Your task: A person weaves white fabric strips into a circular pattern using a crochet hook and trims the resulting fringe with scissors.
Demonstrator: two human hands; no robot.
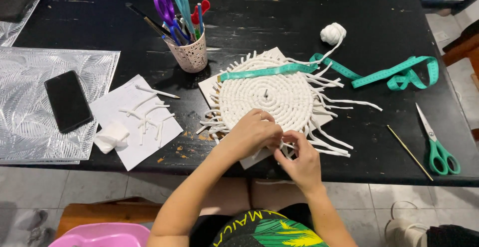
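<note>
Your left hand (254,133) and right hand (298,160) are pinching cord ends together on the white coiled mat (267,97), fringe splaying outward; fingers are hiding the knot.

White corded mat (267,100), matt black wooden table (299,12)

Single head-worn view, looking steeply down from above the seated person onto the black counter (299,7); near edge and lap at bottom, floor tiles visible below. Close range.
</note>
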